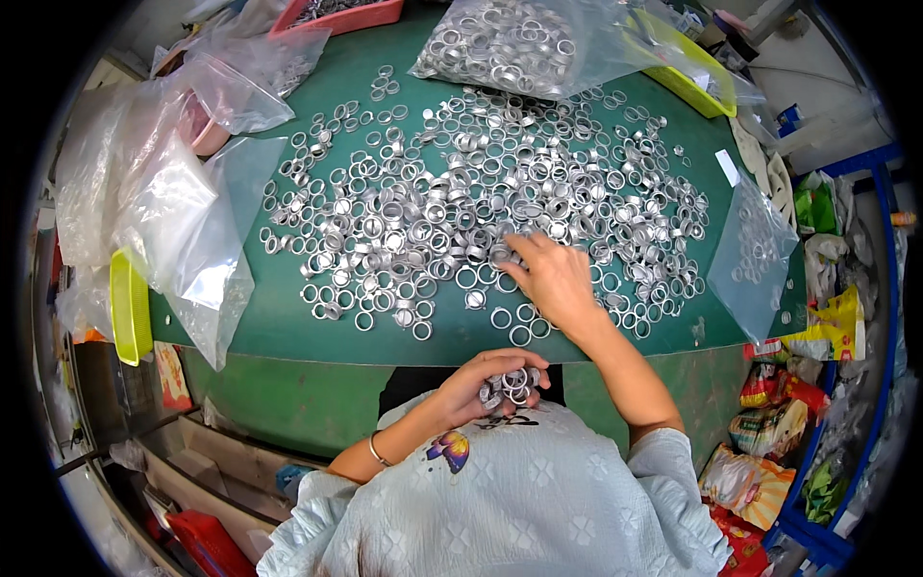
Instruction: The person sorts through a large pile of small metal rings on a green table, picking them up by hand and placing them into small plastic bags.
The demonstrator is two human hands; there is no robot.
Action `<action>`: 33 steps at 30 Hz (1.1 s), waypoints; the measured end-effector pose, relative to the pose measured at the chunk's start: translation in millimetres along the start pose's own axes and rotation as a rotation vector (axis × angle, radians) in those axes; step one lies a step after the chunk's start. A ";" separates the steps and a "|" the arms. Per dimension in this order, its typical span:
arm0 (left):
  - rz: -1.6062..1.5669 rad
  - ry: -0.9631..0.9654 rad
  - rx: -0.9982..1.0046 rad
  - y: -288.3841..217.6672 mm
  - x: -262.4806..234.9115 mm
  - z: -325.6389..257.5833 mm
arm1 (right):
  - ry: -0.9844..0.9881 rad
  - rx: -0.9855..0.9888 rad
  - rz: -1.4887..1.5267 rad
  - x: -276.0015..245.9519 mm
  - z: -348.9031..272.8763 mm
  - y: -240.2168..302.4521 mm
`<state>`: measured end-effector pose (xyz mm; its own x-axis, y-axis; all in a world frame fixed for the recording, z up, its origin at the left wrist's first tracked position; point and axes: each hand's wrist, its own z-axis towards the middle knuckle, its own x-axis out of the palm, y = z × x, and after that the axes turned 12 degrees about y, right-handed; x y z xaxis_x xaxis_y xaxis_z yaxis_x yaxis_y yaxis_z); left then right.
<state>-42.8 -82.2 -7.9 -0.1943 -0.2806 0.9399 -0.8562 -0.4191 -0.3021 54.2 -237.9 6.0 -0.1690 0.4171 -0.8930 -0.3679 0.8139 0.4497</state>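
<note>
Small silver metal rings (433, 240) lie in a wide loose pile over the green tabletop (260, 317); some have a flat round face. Close to my body, just off the table's near edge, my left hand (471, 385) is cupped closed around a clump of metal rings (514, 387). My right hand (556, 279) reaches into the near middle of the pile. Its thumb and fingertips are bent together at a metal ring (501, 252), partly hidden by the fingers. More rings lie on both sides of this hand.
A clear bag full of rings (500, 48) lies at the back. Plastic bags (183, 202) cover the left side, beside a yellow-green basket (130, 308). Another yellow-green basket (687, 82) stands at the back right. A flat clear bag (755, 250) holds rings at the right edge.
</note>
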 end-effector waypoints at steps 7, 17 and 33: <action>0.004 -0.003 0.008 0.7 -2.4 -2.9 | -0.187 0.186 0.049 -13.9 5.1 -29.9; -0.016 0.004 0.026 -0.3 -3.8 -9.6 | -0.252 0.334 0.040 -26.1 2.7 -18.9; -0.123 -0.016 0.086 -3.3 -9.7 -17.6 | 0.164 0.147 1.530 -14.2 -10.1 -4.8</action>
<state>-46.5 -63.0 -13.2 -0.0821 -0.2363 0.9682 -0.8286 -0.5236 -0.1981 49.1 -251.8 16.4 -0.3866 0.8218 0.4186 0.3329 -0.2990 0.8943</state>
